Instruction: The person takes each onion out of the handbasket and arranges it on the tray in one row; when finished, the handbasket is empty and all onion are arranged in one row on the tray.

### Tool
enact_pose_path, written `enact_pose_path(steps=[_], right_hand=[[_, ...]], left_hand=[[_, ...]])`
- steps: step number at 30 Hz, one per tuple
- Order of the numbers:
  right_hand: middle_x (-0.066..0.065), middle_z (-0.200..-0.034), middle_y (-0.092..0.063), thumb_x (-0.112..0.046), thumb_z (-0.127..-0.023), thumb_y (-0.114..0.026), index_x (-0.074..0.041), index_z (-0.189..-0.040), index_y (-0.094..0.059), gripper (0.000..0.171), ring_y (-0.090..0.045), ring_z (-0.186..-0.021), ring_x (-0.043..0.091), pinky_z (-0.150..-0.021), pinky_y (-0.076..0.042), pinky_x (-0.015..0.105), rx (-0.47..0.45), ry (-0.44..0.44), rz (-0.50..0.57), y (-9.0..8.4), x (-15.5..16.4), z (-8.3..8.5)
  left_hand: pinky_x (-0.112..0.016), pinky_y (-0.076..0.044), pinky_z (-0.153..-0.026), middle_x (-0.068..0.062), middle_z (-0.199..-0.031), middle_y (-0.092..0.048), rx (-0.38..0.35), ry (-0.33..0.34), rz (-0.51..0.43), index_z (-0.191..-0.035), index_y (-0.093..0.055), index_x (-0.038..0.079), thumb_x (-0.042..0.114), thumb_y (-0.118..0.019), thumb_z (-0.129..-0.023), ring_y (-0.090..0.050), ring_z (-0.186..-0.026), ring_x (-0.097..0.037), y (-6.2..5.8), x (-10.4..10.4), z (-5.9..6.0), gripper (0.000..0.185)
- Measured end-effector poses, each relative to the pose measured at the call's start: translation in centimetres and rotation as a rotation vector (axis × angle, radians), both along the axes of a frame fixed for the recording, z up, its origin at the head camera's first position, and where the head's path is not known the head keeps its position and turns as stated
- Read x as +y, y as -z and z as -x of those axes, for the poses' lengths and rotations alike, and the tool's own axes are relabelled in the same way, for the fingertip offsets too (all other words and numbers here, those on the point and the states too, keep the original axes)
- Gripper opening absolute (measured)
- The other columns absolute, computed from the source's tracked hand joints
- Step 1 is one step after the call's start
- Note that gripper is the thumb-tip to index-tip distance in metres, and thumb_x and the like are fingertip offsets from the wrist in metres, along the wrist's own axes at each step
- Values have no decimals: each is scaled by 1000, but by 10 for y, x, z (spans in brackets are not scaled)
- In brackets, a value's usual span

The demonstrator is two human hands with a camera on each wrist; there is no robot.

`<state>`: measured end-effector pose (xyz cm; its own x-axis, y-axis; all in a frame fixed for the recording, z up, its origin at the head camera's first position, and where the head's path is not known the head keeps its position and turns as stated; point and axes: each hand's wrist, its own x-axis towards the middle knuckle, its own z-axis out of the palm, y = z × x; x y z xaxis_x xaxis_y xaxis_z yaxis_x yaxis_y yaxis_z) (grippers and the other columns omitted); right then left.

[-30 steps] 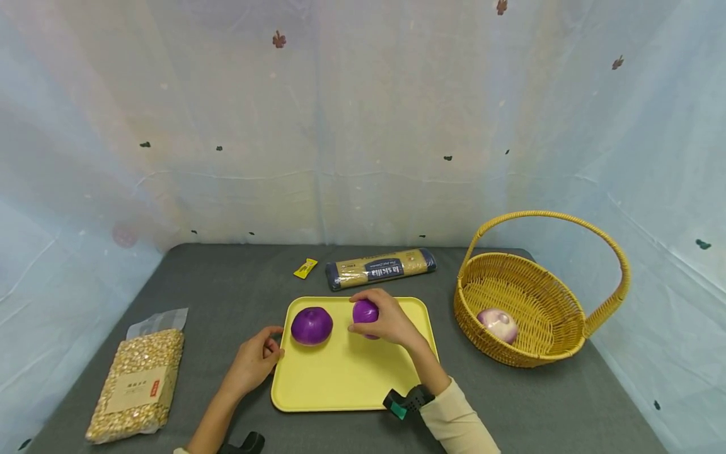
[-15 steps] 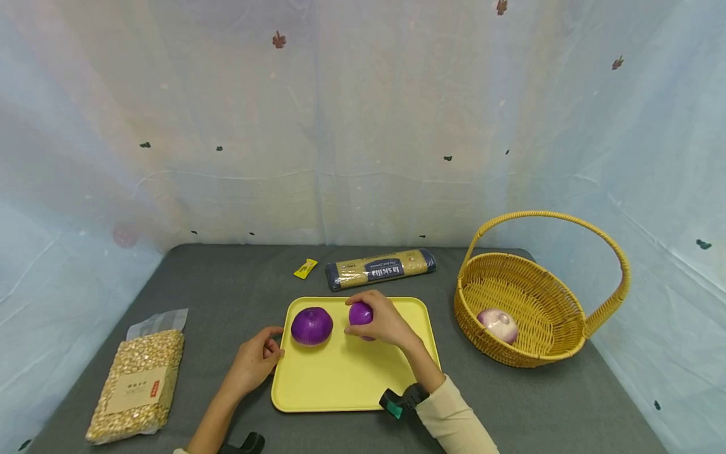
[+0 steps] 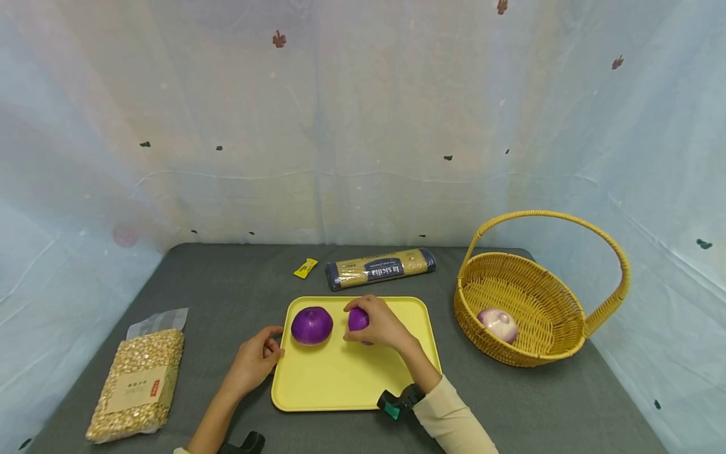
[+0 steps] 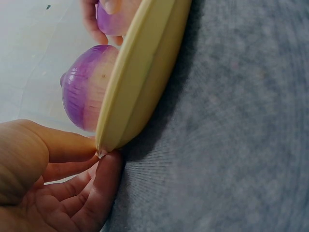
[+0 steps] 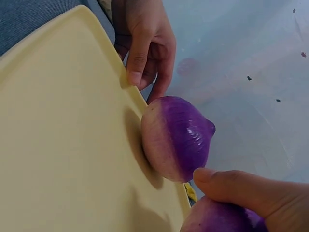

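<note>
My right hand (image 3: 379, 323) grips a purple onion (image 3: 358, 320) over the back half of the yellow tray (image 3: 340, 384), its thumb and fingers on either side. In the right wrist view this held onion (image 5: 219, 217) shows only partly, below the thumb. A second purple onion (image 3: 312, 326) rests on the tray at the back left, pale below and pointed on top. My left hand (image 3: 255, 359) is at the tray's left edge. Its thumb and fingers pinch the rim, as the left wrist view (image 4: 104, 150) shows.
A yellow wicker basket (image 3: 544, 313) with a tall handle stands at the right, holding a pale purple onion (image 3: 498, 325). Behind the tray lie a wrapped pasta pack (image 3: 381, 269) and a small yellow sachet (image 3: 305, 268). A bag of corn kernels (image 3: 138, 384) lies at the left.
My right hand has moved slightly left and toward the front with the onion, nearer the other one on the tray. The left hand has stayed at the tray's edge.
</note>
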<state>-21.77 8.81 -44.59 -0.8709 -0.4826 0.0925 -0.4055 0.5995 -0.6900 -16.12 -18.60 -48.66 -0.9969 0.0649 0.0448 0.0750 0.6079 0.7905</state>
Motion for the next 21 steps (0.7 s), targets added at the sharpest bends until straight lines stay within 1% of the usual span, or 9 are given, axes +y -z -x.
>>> enact_pose_path(steps=[6, 13, 17, 21], right_hand=[[12, -115, -52, -28, -69, -82, -9, -114, -63, 52, -48, -104, 26, -75, -49, 35, 23, 11, -58, 4, -2, 1], [12, -111, -53, -32, -68, -82, -11, -118, -60, 58, -50, -101, 26, -75, -49, 37, 37, 44, -103, 6, -4, 1], [11, -115, -54, -35, -69, -81, -14, -121, -58, 61, -51, -104, 25, -76, -49, 37, 54, 56, -141, 8, -6, 2], [10, -119, -55, -37, -69, -81, -13, -122, -57, 64, -51, -108, 27, -79, -48, 40, 66, 49, -146, 9, -8, 3]], left_hand=[[-24, -44, -49, -3, -74, -54, 4, 3, -2, -119, -55, -2, 1, -63, -84, -50, -54, -10, 0, 0, 0, 35], [-24, -44, -49, -3, -74, -54, 9, 4, 6, -119, -55, -2, 1, -64, -84, -49, -54, -10, 1, 0, 1, 36], [-24, -44, -49, -3, -74, -54, 4, 5, 2, -119, -55, -2, 1, -63, -84, -49, -54, -10, 1, 0, 1, 36], [-24, -44, -49, -4, -74, -54, 4, 2, -4, -119, -55, -2, 1, -63, -84, -49, -54, -10, 1, 0, 0, 35]])
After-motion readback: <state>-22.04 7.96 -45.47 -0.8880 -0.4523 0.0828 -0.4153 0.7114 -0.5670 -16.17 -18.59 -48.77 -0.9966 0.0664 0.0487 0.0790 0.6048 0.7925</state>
